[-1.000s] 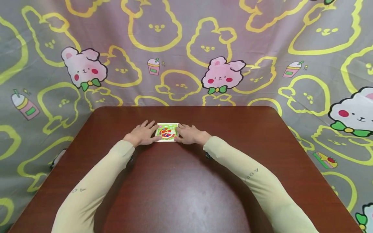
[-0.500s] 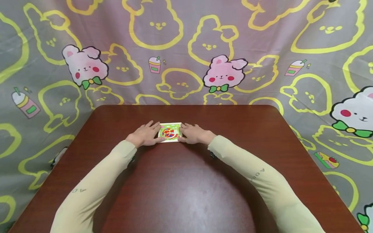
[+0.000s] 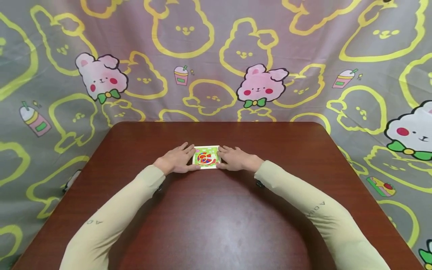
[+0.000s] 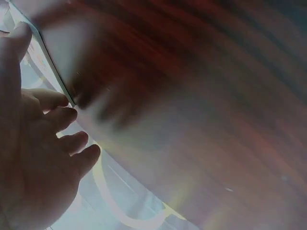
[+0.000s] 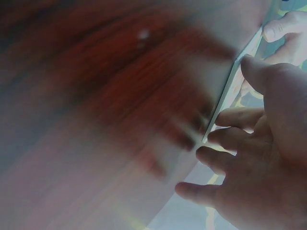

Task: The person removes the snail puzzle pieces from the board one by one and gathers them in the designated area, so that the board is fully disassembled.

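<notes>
Left grip, right grip on opposite panel edges, tabletop around.

From my station I count two hands, one left hand and one right hand, two pale sleeves, one picture board and one table. On the patterned cloth I count three printed drink cups, one cake slice and at least three pink-cheeked rabbit faces, possibly more where the edges crop the print.
</notes>
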Tool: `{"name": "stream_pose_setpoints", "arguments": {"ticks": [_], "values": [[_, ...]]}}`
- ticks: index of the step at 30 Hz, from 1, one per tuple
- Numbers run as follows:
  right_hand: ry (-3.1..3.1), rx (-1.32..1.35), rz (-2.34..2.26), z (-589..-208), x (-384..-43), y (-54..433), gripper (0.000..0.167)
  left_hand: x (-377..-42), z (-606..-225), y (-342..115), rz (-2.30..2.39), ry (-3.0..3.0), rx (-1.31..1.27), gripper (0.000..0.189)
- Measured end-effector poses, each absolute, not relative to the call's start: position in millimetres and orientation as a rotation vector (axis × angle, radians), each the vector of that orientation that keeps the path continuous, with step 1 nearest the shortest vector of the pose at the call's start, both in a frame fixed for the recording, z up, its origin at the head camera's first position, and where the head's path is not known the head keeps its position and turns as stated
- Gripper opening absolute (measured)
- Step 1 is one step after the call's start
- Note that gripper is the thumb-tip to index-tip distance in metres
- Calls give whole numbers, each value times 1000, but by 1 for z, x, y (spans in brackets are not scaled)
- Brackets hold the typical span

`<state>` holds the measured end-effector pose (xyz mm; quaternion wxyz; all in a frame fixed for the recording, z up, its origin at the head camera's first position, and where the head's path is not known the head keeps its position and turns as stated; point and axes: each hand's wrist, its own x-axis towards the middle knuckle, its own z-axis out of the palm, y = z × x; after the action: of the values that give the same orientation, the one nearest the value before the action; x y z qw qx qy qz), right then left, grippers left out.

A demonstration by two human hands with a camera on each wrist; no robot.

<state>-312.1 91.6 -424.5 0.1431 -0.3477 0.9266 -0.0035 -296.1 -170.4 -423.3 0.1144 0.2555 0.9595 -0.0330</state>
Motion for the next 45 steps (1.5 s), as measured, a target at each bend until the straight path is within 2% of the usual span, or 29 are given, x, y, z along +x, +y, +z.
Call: {"name": "stream_pose_setpoints", "arguments": {"ticks": [18,30,45], "values": [[2717,-1053,11,-427,-286,143,69,-281,-425,-126,-155,2802,868,89],[2727,-984,19,-423,-266,173,70,-272,-429,-95,-195,2804,957,90],[2743,-971,43,-418,-263,177,68,-273,-428,-84,-184,2785,941,93]]}}
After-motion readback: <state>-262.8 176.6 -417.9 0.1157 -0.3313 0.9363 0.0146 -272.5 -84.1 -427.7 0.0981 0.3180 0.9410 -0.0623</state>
